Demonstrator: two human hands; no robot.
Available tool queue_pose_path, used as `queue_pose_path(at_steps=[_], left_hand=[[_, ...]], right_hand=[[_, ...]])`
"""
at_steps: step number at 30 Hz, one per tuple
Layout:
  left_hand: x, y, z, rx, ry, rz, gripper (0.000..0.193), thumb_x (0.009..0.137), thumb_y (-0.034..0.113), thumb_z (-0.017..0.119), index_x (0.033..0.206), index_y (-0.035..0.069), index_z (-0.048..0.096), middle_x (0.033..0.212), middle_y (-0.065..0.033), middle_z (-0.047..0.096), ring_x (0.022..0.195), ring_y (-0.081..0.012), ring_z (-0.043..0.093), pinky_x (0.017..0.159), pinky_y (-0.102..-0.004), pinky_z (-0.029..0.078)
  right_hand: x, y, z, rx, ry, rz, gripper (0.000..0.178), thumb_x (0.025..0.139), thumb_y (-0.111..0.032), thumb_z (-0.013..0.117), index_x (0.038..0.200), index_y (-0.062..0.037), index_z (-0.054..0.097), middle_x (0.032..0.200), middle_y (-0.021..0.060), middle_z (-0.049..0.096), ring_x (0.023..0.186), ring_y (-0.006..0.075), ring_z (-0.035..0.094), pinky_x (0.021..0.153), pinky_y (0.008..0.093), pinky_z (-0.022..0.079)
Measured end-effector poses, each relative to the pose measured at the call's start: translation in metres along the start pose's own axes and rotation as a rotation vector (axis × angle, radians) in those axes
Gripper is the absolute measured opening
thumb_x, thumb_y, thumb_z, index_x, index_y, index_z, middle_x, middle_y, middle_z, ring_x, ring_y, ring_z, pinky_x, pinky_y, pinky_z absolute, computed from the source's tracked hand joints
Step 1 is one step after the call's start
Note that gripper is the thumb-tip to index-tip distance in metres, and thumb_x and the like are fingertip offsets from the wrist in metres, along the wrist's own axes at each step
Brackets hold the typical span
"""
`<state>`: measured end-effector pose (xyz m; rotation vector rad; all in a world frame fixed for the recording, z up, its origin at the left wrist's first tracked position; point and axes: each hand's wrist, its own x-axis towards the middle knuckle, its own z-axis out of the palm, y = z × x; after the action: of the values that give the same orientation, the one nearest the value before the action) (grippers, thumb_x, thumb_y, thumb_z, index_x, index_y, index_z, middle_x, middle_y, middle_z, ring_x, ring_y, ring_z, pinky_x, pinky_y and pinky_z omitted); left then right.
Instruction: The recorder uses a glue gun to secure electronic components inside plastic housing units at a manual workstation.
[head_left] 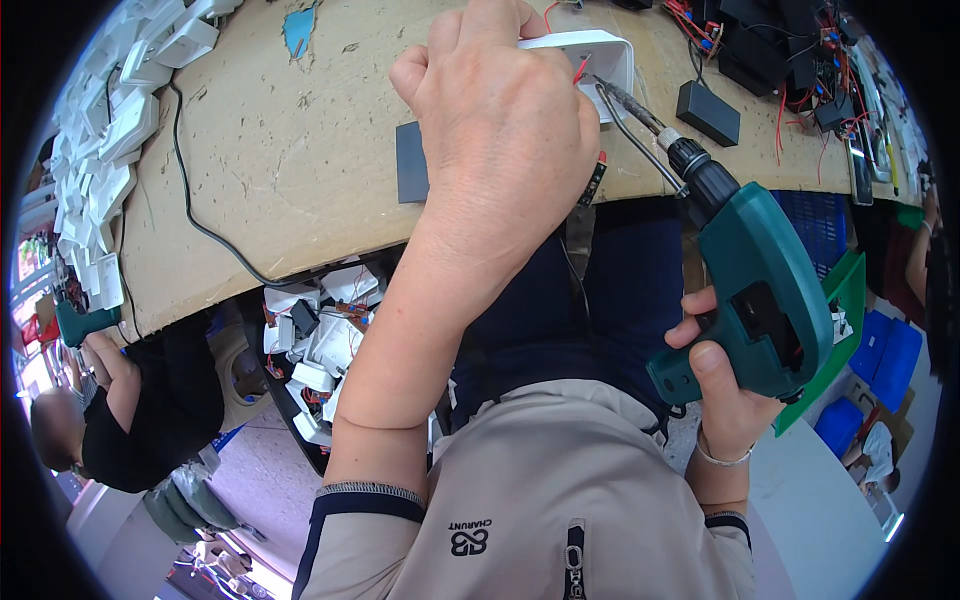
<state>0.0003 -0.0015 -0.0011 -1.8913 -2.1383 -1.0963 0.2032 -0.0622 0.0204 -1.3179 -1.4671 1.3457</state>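
Note:
In my right hand (722, 375) is a dark green soldering gun (765, 270), fingers wrapped round its handle. Its tip and a thin metal feed tube reach into an open white plastic housing (622, 62) at the table's far side, close to a red wire. My left hand (505, 110) is closed, back upward, over the housing's left part; its fingertips are hidden behind the hand and by the frame's top edge. Partly under the left wrist lies a flat dark grey block (410, 163). A small red-and-black part (597, 178) shows beside that wrist at the table edge.
White housings (125, 125) are heaped at far left, near a black cable (190, 215). A black box (709, 113), dark parts and red wires crowd the right. Below the table edge stands a bin of white parts (325, 350). A co-worker (150, 400) sits at left.

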Motion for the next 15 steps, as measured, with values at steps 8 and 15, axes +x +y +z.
queue_pose_path(at_steps=[8,15], left_hand=[[0.0004,0.0004,-0.0018,-0.019,-0.022,-0.028,0.005,0.063,0.006,0.059,0.062,0.0,0.059,0.089,-0.0101,0.051,0.087,-0.0289,0.047,0.072,-0.0417,0.031],[0.0003,0.0007,-0.0002,-0.003,-0.029,-0.023,0.006,0.063,0.007,0.059,0.063,0.001,0.06,0.089,-0.0098,0.051,0.089,-0.0284,0.047,0.074,-0.0412,0.031]], right_hand=[[0.0005,0.002,-0.0022,0.105,-0.041,0.016,0.052,0.074,-0.001,0.07,0.12,0.0035,0.046,0.1,0.0161,0.06,0.078,0.0163,0.061,0.068,0.0273,0.052],[-0.0007,-0.001,0.002,0.004,0.022,0.022,0.058,0.075,-0.019,0.069,0.12,0.0065,0.043,0.095,0.0188,0.059,0.069,0.0183,0.06,0.062,0.0279,0.051]])
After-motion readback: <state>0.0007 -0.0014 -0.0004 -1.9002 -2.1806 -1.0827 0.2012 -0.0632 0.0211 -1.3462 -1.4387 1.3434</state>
